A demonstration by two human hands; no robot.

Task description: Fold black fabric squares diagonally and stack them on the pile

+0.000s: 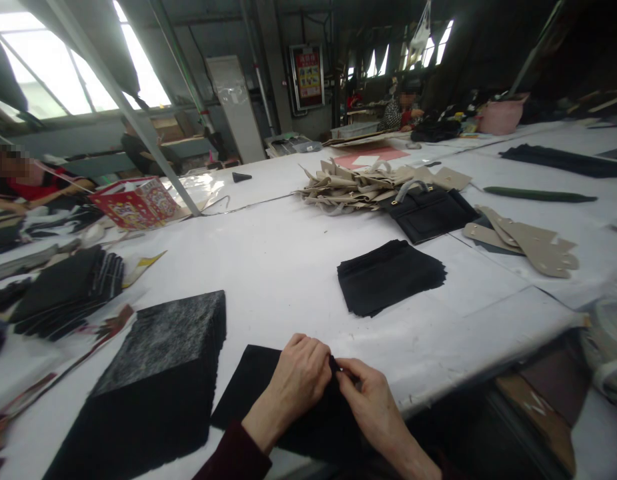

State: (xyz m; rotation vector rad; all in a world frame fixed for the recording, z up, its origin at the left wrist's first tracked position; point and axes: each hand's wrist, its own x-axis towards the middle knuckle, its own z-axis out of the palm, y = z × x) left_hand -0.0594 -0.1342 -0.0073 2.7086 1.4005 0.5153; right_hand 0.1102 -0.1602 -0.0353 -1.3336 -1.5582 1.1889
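Note:
A black fabric piece (248, 383) lies at the table's front edge under my hands. My left hand (301, 370) has its fingers curled down onto the cloth's far right edge. Close beside it, my right hand (371, 393) pinches the same edge between thumb and forefinger. To the left is a thick stack of black fabric pieces (143, 393), its upper part showing a grey, fuzzy face. Beyond my hands a smaller pile of black cut pieces (391, 277) rests on the white table (268, 267).
A heap of beige pieces (338, 187), a black bag (431, 213), beige templates (528, 243) and a long green cucumber-like object (538, 194) lie farther back. At left stand a red patterned paper bag (138, 203) and a slanting pole (153, 147). Other people sit across the table.

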